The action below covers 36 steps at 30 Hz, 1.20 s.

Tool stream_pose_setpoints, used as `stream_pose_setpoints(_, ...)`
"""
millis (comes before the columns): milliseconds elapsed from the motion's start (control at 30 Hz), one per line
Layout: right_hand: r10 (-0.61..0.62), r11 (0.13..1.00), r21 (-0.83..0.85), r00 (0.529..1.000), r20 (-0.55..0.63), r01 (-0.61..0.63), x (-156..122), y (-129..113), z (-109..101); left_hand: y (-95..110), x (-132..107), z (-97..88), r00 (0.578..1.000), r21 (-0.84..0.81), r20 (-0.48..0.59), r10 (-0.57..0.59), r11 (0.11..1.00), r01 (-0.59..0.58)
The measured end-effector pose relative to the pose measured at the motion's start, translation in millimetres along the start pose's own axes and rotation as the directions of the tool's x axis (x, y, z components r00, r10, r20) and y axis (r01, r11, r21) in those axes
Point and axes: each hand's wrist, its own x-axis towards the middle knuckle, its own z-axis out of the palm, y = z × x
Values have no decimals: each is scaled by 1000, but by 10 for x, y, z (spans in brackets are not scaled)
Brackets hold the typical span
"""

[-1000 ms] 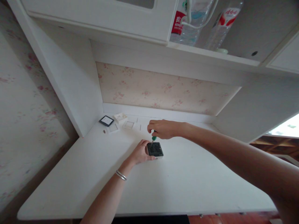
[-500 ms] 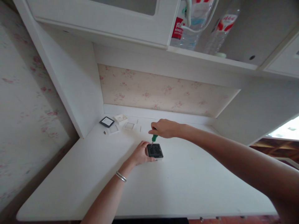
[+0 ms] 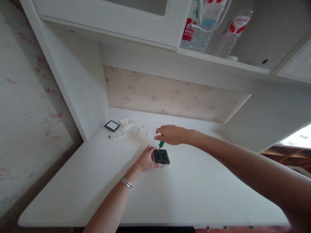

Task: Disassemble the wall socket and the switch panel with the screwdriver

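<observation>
A small dark square socket module (image 3: 161,157) lies on the white desk (image 3: 184,194) near its middle. My left hand (image 3: 145,159) grips the module's left side and holds it down; a metal bangle sits on that wrist. My right hand (image 3: 170,134) is closed round a green-handled screwdriver (image 3: 160,144), held upright with its tip on the module's top left corner.
At the back left of the desk lie a dark framed switch plate (image 3: 112,125), a small white box (image 3: 125,122), white frames (image 3: 134,130) and a tiny screw (image 3: 109,137). Above, a shelf holds plastic water bottles (image 3: 201,26). White side panels stand at left and right.
My right hand has shifted slightly on the screwdriver handle, which stays on the module. The left hand and module have not moved; the view tilted a little.
</observation>
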Motion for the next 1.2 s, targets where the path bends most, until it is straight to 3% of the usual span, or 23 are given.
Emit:
stream_pose_setpoints(233, -231, 968, 102, 973, 9, 229, -21, -18, -41, -22, 5, 11, 1000, -11, -5, 15, 1000, -15)
stream_pose_setpoints(300, -198, 977, 89, 980, 15, 196, -8, -8, -31, -21, 7, 9, 1000, -10, -2, 6, 1000, -6)
stream_pose_setpoints(467, 14, 999, -44, 999, -51, -17, 43, 16, 55, -18, 4, 2, 1000, -7, 7, 2, 1000, -2)
stream_pose_setpoints(667, -185, 980, 63, 981, -54, 189, 20, 1, 50, -56, 5, 18, 1000, -12, 11, -8, 1000, 8)
stream_pose_setpoints(767, -74, 995, 59, 992, -100, 80, 50, -28, 28, -62, 8, 22, 1000, 5, 3, -19, 1000, 19)
stream_pose_setpoints(867, 99, 995, -13, 994, -46, -99, 97, -38, 2, -51, 7, 17, 1000, 7, 8, -13, 1000, 13)
stream_pose_setpoints(933, 85, 996, -41, 996, 1, -84, 110, -32, -29, -46, 5, 12, 1000, -1, 14, -7, 1000, 7)
stream_pose_setpoints(1067, -107, 993, 44, 993, 49, 105, 90, -26, -89, -65, 2, 22, 1000, -17, 10, 8, 1000, -8)
stream_pose_setpoints(1133, -88, 995, 58, 994, 62, 84, 84, -40, -91, -83, 2, 38, 1000, -20, -3, 14, 1000, -14)
stream_pose_setpoints(1200, 6, 1000, 23, 999, 50, -7, 93, -61, -76, -99, 3, 53, 1000, -18, -16, 14, 1000, -14)
